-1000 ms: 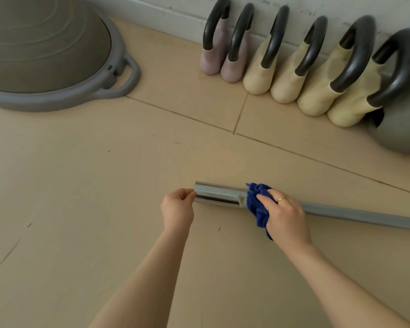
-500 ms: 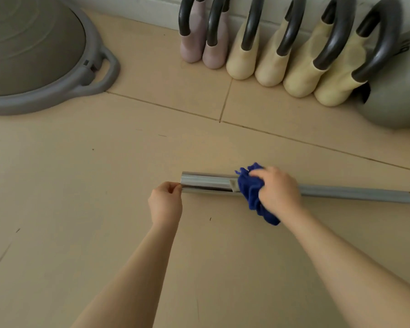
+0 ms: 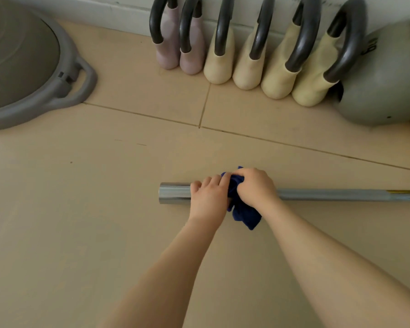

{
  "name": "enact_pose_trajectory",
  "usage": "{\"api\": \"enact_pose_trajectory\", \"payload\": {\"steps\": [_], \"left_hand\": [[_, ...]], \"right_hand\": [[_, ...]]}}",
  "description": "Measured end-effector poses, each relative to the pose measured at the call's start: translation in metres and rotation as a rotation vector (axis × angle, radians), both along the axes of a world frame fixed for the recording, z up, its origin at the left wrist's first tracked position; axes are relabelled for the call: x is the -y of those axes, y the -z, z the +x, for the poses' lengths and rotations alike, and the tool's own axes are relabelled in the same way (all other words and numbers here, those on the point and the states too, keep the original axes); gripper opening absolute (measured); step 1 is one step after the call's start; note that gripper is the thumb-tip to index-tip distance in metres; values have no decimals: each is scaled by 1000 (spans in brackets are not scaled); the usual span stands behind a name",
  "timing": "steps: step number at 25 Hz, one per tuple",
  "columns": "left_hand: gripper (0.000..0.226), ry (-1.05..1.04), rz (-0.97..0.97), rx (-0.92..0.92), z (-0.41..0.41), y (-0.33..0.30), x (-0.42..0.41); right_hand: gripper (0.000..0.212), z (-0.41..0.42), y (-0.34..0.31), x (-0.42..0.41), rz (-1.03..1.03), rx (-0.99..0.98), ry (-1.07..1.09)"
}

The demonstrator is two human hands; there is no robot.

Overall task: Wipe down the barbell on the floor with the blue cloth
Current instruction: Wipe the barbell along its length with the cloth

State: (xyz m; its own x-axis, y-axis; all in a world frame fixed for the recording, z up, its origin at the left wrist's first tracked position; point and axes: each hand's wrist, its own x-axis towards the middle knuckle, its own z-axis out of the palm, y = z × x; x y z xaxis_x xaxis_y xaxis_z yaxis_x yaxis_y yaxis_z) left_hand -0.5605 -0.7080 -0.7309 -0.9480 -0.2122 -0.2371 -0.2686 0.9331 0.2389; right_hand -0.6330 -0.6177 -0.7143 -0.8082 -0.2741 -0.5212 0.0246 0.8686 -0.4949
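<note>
Bunching the blue cloth (image 3: 243,213) on the barbell (image 3: 329,194), right hand (image 3: 255,189) grip clamped; left hand (image 3: 208,197) wraps the bar.

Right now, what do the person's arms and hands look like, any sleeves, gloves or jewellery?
Both forearms are bare right down to the bottom edge of the head view, with no sleeve showing. The left hand and the right hand wear no gloves. No watch or bracelet sits on either wrist. No ring can be made out on the fingers that show here, though some fingers are hidden.

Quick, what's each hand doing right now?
Left hand: fingers curled over the barbell sleeve, gripping it.
Right hand: gripping the blue cloth against the bar.
</note>
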Motion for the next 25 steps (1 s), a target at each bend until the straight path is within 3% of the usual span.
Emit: {"api": "enact_pose_trajectory", "payload": {"steps": [4, 9, 14, 19, 22, 25], "left_hand": [[71, 30, 138, 62, 4, 7, 7], [75, 99, 31, -18, 31, 7, -2], [62, 64, 5, -129, 35, 16, -6], [59, 47, -29, -67, 33, 8, -9], [42, 82, 25, 2, 31, 2, -8], [43, 51, -23, -6, 32, 1, -10]], "right_hand": [[40, 40, -3, -20, -143, -174, 5], [37, -9, 8, -20, -19, 192, 113], [45, 27, -7, -29, -64, -19, -168], [45, 14, 1, -27, -42, 39, -16], [43, 30, -10, -37, 49, -84, -224], [49, 32, -9, -42, 34, -102, -295]]}}
